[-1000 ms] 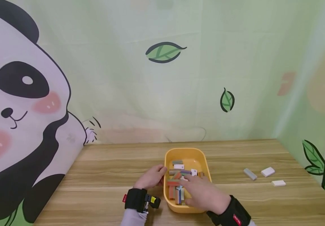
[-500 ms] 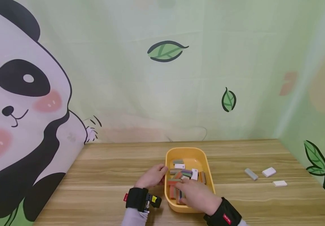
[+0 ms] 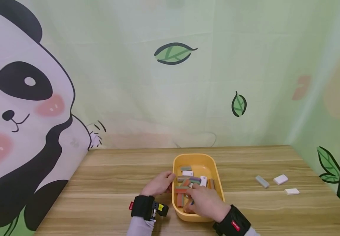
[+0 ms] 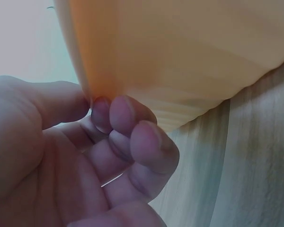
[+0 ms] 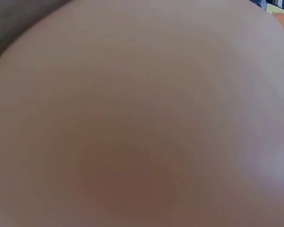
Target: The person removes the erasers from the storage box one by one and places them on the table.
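My left hand (image 3: 158, 184) pinches the left wall of a yellow plastic bin (image 3: 195, 157). In the left wrist view the thumb and curled fingertips (image 4: 146, 142) meet at the bin's edge. My right hand (image 3: 206, 201) reaches down into the near half of the bin, fingers bent around a small striped block (image 3: 189, 206), partly covered by the hand. Beside it lie an orange block (image 3: 180, 200), a purple-and-green block (image 3: 195, 180) and a white block (image 3: 203, 181) among several others. The right wrist view is mostly filled by blurred skin.
To the right on the wooden table (image 3: 122, 164) lie a grey block (image 3: 262, 181) and two white blocks, one farther back (image 3: 280, 179) and one nearer (image 3: 292, 191). A cloth backdrop (image 3: 128, 82) with a panda and leaves stands behind the table.
My right hand has moved slightly left and down into the bin, its fingers drawing together at the striped block, which has tilted. My left hand stays at the bin's wall.
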Demonstrator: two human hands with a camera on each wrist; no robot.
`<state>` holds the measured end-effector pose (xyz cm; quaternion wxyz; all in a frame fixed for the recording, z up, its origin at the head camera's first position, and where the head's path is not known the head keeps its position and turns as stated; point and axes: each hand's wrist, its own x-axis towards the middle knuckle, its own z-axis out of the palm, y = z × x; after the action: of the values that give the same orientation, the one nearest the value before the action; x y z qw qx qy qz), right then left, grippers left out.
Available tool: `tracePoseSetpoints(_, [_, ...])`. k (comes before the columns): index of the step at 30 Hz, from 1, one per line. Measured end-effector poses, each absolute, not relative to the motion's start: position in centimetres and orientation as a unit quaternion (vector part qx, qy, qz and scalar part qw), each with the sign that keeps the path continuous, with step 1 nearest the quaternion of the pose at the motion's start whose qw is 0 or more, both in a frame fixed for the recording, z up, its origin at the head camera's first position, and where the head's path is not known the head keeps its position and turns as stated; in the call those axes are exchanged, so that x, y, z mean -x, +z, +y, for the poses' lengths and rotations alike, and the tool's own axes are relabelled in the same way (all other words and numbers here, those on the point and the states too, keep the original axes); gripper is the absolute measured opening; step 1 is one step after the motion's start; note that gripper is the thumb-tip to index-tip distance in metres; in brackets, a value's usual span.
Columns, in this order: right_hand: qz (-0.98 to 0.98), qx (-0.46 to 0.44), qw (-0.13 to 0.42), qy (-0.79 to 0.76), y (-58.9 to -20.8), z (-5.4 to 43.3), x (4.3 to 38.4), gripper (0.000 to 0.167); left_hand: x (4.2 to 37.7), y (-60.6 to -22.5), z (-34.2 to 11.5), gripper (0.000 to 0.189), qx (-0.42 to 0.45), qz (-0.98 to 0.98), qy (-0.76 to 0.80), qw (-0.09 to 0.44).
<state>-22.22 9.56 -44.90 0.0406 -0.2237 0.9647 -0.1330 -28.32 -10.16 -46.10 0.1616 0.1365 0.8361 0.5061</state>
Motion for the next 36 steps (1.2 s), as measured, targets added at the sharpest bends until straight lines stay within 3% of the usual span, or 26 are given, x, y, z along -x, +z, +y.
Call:
tracePoseSetpoints(3, [0.973,0.191,0.035,-0.128,-45.0,9.35,22.17,0.042,28.36,-46.09,-10.22,0.034,-0.134,0.838,0.504,0.162])
tracePoseSetpoints(9, [0.975,0.177,0.018,-0.132,-45.18,9.17,22.12,0.03,28.5,-46.17,-10.21,0.034,-0.134,0.837,0.505,0.162])
tracePoseSetpoints(15, [0.968,0.193,0.031,-0.157,-45.28,9.27,22.26,0.035,28.49,-46.15,-10.29,0.033,-0.139,0.838,0.503,0.158])
tracePoseSetpoints(22, [0.98,0.157,0.03,-0.12,-45.43,9.2,22.68,0.015,28.43,-46.11,-10.12,0.033,-0.136,0.835,0.508,0.162])
tracePoseSetpoints(36, [0.983,0.145,0.025,-0.11,-45.52,8.98,22.77,0.018,28.37,-46.06,-10.19,0.033,-0.142,0.835,0.507,0.162])
